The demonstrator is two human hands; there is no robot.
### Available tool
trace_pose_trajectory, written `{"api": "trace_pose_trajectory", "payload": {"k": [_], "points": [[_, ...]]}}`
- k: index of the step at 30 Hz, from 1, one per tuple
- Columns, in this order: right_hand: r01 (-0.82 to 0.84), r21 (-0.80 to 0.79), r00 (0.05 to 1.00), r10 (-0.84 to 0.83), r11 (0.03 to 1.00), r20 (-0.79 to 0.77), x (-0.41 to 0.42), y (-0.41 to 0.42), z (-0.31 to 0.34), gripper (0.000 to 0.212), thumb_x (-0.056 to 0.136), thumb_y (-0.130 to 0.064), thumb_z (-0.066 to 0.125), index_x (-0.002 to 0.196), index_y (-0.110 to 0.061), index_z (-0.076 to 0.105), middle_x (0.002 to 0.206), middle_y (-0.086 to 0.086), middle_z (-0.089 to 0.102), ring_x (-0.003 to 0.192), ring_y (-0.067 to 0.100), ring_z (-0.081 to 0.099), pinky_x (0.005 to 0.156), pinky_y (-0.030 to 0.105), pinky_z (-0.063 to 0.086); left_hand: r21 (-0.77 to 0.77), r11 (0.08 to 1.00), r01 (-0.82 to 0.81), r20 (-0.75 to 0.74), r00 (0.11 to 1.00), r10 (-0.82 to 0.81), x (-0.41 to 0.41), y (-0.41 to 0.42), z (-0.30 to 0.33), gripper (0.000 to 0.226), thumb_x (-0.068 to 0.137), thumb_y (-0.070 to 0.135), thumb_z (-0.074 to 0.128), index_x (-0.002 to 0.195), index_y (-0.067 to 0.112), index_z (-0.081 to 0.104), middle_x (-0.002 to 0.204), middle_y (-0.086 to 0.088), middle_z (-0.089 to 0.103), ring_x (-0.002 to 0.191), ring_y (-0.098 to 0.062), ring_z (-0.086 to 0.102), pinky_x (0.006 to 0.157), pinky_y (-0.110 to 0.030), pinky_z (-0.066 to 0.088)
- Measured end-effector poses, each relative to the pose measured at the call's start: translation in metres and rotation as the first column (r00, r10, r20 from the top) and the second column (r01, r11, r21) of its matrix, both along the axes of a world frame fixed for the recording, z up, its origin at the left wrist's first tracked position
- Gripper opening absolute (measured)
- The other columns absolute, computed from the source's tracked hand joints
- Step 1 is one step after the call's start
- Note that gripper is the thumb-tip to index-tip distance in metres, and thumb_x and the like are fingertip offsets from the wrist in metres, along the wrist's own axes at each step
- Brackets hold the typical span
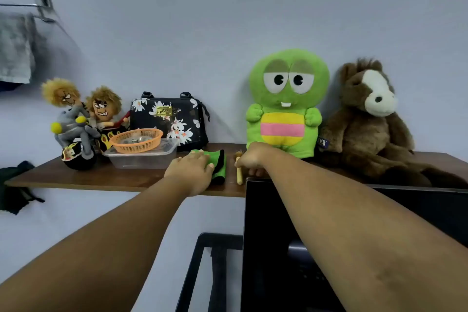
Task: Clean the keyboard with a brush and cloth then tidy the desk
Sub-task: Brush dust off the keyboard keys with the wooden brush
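On the wooden shelf (101, 177) lies a folded green cloth with black edging (219, 163). My left hand (192, 172) lies on top of the cloth, its thumb curling round the cloth's near edge. Just to the right lies a small brush with a pale wooden handle (238, 172) and brown bristles at the far end. My right hand (253, 158) reaches the brush, fingers curled down beside its handle. The keyboard is hidden.
A dark monitor (329, 235) rises below the shelf at right. On the shelf stand a green plush (286, 104), a brown plush horse (369, 119), a floral black bag (168, 119), an orange basket (136, 140) on a clear plastic box (141, 158), and two dolls on a motorbike (78, 121).
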State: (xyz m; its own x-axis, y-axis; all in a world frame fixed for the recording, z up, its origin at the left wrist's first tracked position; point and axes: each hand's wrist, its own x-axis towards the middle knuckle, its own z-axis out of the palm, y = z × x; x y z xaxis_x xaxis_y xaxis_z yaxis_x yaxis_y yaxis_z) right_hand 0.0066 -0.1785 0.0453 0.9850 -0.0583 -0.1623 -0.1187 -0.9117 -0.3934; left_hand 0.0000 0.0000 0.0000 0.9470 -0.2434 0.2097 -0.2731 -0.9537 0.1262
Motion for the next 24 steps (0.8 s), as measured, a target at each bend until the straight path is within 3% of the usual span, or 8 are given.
{"api": "trace_pose_trajectory", "payload": {"k": [5,8,12,14,17,20,22,24], "points": [[-0.031,-0.1,0.993,0.019,0.995,-0.119,0.002,0.01,0.0,0.026,0.092,-0.032,0.061,0.081,-0.009,0.067,0.069,0.005,0.056,0.055,0.017,0.05,0.056,0.025,0.041,0.053,0.998,0.021,-0.077,0.997,-0.017,0.009,0.002,-0.008,0.054,0.104,0.042,0.018,0.154,0.022,0.023,0.163,0.0,0.018,0.149,-0.018,0.016,0.119,-0.044,0.014],[-0.013,-0.087,0.994,0.003,0.996,-0.107,0.002,0.012,-0.001,0.026,0.092,-0.024,0.052,0.073,-0.01,0.061,0.067,0.006,0.054,0.051,0.018,0.047,0.051,0.023,0.04,0.039,0.999,0.013,-0.08,0.997,-0.009,0.01,0.002,-0.01,0.053,0.104,0.041,0.017,0.154,0.023,0.023,0.163,0.0,0.017,0.149,-0.019,0.017,0.118,-0.044,0.013],[0.064,0.106,0.998,-0.066,0.992,0.021,-0.002,0.005,0.006,0.032,0.093,-0.021,0.044,0.063,-0.011,0.052,0.057,0.003,0.052,0.044,0.015,0.044,0.041,0.013,0.033,-0.001,1.0,-0.001,-0.059,0.998,0.001,0.008,0.0,-0.007,0.051,0.104,0.04,0.019,0.152,0.023,0.027,0.161,-0.001,0.023,0.147,-0.019,0.022,0.119,-0.044,0.013],[0.065,0.217,0.987,-0.095,0.974,0.132,-0.004,0.0,0.013,0.031,0.091,-0.025,0.047,0.064,-0.01,0.053,0.055,0.005,0.057,0.049,0.021,0.054,0.045,0.019,0.04,-0.025,1.0,-0.011,-0.021,1.0,0.011,0.004,-0.003,-0.002,0.052,0.104,0.04,0.02,0.152,0.023,0.027,0.161,0.0,0.022,0.147,-0.018,0.021,0.119,-0.044,0.012],[0.008,0.344,0.954,-0.111,0.939,0.28,-0.015,-0.011,0.029,0.029,0.085,-0.031,0.049,0.07,-0.01,0.061,0.07,0.011,0.071,0.067,0.03,0.068,0.059,0.032,0.053,-0.062,0.998,0.013,0.053,0.999,-0.009,-0.008,-0.011,0.006,0.051,0.104,0.041,0.021,0.153,0.025,0.027,0.162,0.002,0.021,0.149,-0.017,0.017,0.119,-0.044,0.011],[-0.052,0.399,0.897,-0.132,0.916,0.422,-0.037,-0.03,0.041,0.035,0.081,-0.033,0.049,0.073,-0.005,0.068,0.067,0.009,0.071,0.064,0.024,0.068,0.064,0.032,0.056,-0.108,0.991,0.073,0.14,0.988,-0.058,-0.03,-0.021,0.011,0.052,0.103,0.042,0.021,0.151,0.026,0.03,0.161,0.003,0.022,0.149,-0.016,0.018,0.119,-0.044,0.012],[-0.097,0.44,0.848,-0.157,0.892,0.506,-0.057,-0.045,0.045,0.033,0.079,-0.034,0.053,0.071,-0.006,0.066,0.068,0.011,0.072,0.067,0.025,0.07,0.071,0.039,0.058,-0.137,0.985,0.103,0.2,0.977,-0.074,-0.05,-0.029,0.012,0.059,0.097,0.048,0.018,0.15,0.025,0.032,0.161,0.002,0.024,0.148,-0.016,0.02,0.118,-0.044,0.014],[-0.143,0.496,0.809,-0.187,0.857,0.557,-0.081,-0.06,0.044,0.024,0.081,-0.031,0.058,0.073,-0.009,0.06,0.066,0.009,0.07,0.059,0.017,0.07,0.064,0.036,0.058,-0.156,0.979,0.132,0.267,0.96,-0.087,-0.07,-0.038,0.01,0.065,0.093,0.049,0.017,0.15,0.023,0.034,0.16,0.001,0.026,0.148,-0.017,0.021,0.118,-0.044,0.016]]}}
